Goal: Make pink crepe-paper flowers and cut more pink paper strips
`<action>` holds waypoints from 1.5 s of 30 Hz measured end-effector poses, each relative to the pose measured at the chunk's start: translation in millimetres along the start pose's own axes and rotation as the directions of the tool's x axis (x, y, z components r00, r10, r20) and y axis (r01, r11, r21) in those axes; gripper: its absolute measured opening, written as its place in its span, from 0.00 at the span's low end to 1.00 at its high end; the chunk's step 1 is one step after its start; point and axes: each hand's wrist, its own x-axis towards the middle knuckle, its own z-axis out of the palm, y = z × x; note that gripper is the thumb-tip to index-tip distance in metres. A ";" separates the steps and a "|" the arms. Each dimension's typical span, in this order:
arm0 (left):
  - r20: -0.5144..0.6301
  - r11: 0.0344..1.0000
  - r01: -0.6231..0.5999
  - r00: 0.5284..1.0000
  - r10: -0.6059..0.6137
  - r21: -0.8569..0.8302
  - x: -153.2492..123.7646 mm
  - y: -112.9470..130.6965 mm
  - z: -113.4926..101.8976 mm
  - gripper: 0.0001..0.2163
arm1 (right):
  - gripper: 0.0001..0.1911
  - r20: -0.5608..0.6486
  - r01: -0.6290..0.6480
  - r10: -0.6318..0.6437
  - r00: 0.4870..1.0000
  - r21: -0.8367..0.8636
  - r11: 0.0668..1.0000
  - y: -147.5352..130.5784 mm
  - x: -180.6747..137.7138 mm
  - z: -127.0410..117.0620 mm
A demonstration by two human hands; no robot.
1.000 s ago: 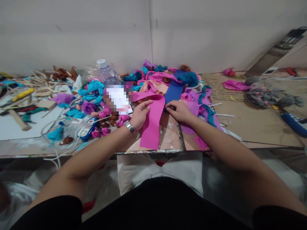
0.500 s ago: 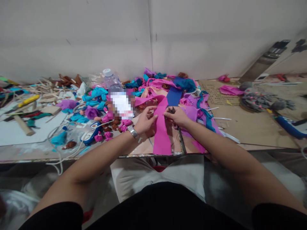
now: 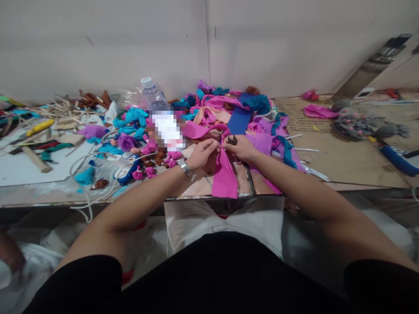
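A long strip of pink crepe paper (image 3: pixel 225 176) lies over the front of the table, gathered narrow at its middle. My left hand (image 3: pixel 206 153) pinches that gathered spot from the left, fingers closed. From the right, my right hand (image 3: pixel 240 149) closes on the same spot, and a dark pointed tool, perhaps scissors, sticks up between its fingers. Below the hands the strip fans out flat towards the edge. A dark blue strip (image 3: pixel 240 120) and a bunch of pink paper (image 3: pixel 216 107) lie just behind.
To the left stand a clear bottle (image 3: pixel 153 93) and a phone with a lit screen (image 3: pixel 168 131), amid twisted paper pieces. A white cord (image 3: pixel 85 192) hangs over the edge. Brown cardboard (image 3: pixel 343 165) covers the right side; a tilted flask (image 3: pixel 369 65) leans at the wall.
My left hand has moved right to meet the right hand, its fingers closing. The pink strip, flat before, is now pinched together at the middle. The view has tilted slightly.
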 end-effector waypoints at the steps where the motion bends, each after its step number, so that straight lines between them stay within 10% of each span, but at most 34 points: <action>1: 0.015 1.000 -0.014 1.000 0.015 -0.017 0.0 1.6 0.0 0.30 | 0.26 0.006 -0.003 0.003 1.000 -0.001 1.000 -0.4 0.6 0.0; 29: 0.011 0.990 0.097 0.995 -0.097 -0.105 2.4 -6.6 0.8 0.23 | 0.26 0.175 0.157 -0.121 0.977 -0.208 0.965 1.0 -1.7 2.9; 45: -0.200 0.996 0.078 0.976 -0.084 -0.037 8.5 -1.9 -11.1 0.17 | 0.17 -0.097 0.080 -0.084 0.992 -0.038 0.996 6.5 -2.0 5.1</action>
